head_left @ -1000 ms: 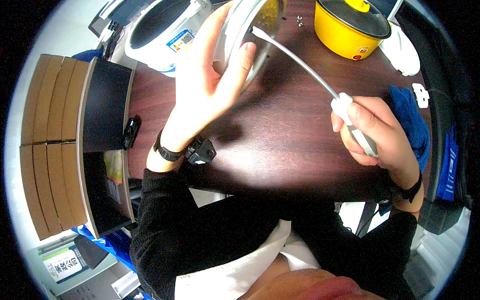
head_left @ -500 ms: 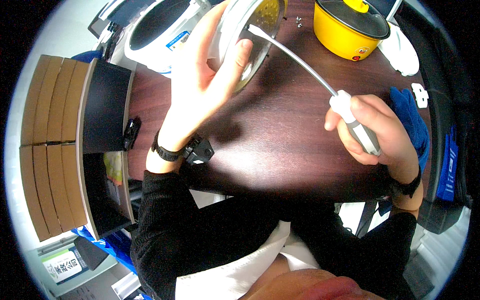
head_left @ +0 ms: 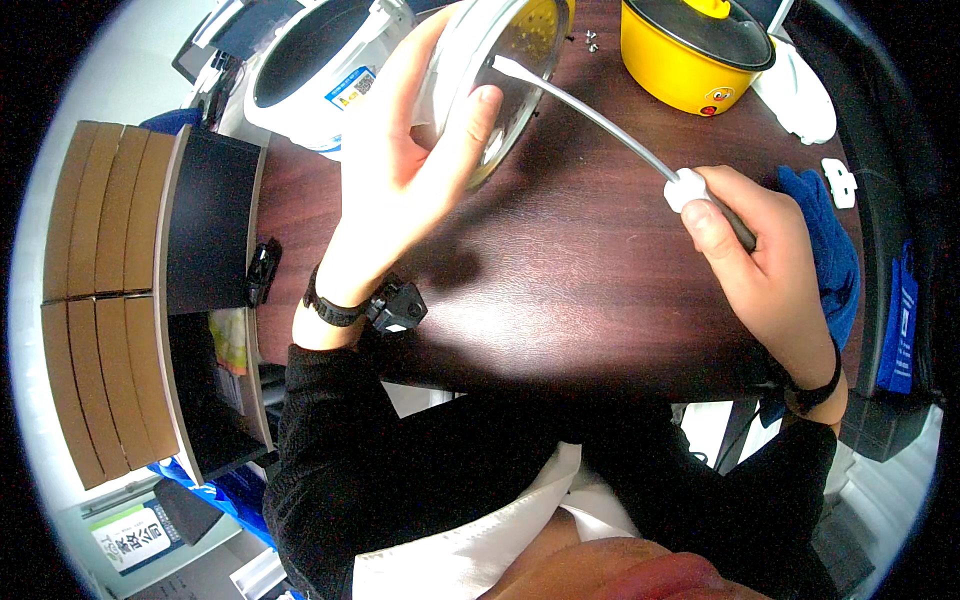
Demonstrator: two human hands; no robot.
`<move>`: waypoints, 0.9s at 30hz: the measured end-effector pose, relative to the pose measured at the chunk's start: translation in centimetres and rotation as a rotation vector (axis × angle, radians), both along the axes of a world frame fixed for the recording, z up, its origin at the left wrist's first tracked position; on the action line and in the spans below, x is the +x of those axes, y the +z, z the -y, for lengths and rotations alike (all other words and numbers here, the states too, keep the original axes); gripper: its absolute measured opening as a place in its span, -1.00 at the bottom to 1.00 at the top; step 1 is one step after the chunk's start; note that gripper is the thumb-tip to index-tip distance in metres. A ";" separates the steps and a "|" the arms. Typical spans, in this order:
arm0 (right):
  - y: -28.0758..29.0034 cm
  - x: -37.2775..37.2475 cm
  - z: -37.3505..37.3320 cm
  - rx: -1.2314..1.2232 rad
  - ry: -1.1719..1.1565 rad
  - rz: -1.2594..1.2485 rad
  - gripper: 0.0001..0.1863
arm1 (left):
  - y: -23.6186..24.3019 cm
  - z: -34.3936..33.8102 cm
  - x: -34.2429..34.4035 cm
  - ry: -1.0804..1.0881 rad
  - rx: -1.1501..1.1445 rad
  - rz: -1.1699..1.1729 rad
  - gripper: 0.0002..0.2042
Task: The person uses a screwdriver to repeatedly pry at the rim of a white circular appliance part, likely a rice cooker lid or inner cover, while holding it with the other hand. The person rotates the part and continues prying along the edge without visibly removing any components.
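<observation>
At the upper middle of the head view, above the table (head_left: 560,230), we note a round, silver-rimmed disc (head_left: 530,40) with a dotted, yellowish patch on its inner face, held tilted and partly cut off by the frame edge. Our left hand (head_left: 395,190) is clamped on it from the left, thumb over the near face, fingers along the far side. Our right hand (head_left: 745,225) is well apart from the left, closed around the handle of a screwdriver (head_left: 686,190), thumb near the white collar. Its metal shaft runs up and left, the pale tip at the disc's inner face; whether it sits in a screw we cannot tell. A few small screws (head_left: 591,42) lie just right of the disc. Behind the left hand we record a white pot (head_left: 285,122), dark inside, with a blue and white label; at upper right, a yellow pot (head_left: 680,75) under a dark lid with a yellow knob. Beside the latter lies a white, elongated piece (head_left: 800,100). Near the right hand we log a crumpled blue cloth (head_left: 825,245) and a small white part (head_left: 840,183). Cardboard boxes (head_left: 95,370) stand stacked at far left.
</observation>
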State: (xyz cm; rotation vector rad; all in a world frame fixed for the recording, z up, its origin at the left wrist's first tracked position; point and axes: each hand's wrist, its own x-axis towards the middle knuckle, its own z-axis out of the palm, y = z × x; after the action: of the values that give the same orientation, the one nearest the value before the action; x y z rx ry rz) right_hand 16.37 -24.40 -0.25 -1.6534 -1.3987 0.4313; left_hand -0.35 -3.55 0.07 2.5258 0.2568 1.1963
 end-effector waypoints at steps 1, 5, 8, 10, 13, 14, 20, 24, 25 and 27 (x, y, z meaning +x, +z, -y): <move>0.1 0.1 0.0 0.018 0.003 0.020 -0.78 | 0.1 0.1 0.0 -0.013 -0.034 -0.008 -0.51; 0.4 0.4 0.4 -0.037 0.038 0.029 -0.75 | 0.5 0.1 -0.2 -0.041 -0.092 -0.042 -0.51; 0.9 0.6 0.6 -0.064 0.033 0.055 -0.75 | 0.9 0.6 -0.3 -0.088 -0.216 -0.064 -0.51; 1.3 0.6 0.8 -0.074 0.027 0.064 -0.74 | 1.0 0.4 -0.6 -0.071 -0.209 -0.095 -0.52; 1.3 0.6 0.9 -0.076 0.012 0.082 -0.74 | 1.4 0.6 -0.5 -0.115 -0.321 -0.150 -0.52; 1.1 0.6 1.0 -0.056 0.007 0.092 -0.74 | 1.4 0.6 -0.4 -0.135 -0.293 -0.153 -0.54; 1.4 0.1 0.9 -0.114 0.045 0.044 -0.72 | 1.3 1.0 -0.4 -0.171 -0.330 -0.167 -0.51; 1.4 0.1 1.0 -0.135 0.036 0.026 -0.71 | 1.2 0.9 -0.3 -0.098 -0.231 -0.160 -0.51; 1.4 0.1 1.0 -0.141 0.038 0.028 -0.71 | 1.1 0.9 -0.4 -0.085 -0.239 -0.156 -0.52; 1.5 0.1 1.1 -0.116 0.041 0.028 -0.72 | 1.0 1.0 -0.5 -0.076 -0.313 -0.108 -0.52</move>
State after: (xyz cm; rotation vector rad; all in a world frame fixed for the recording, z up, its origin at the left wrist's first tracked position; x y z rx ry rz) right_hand 16.48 -25.47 1.26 -1.7318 -1.4544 0.5230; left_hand -0.82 -4.60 1.04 2.3057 0.3421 0.9128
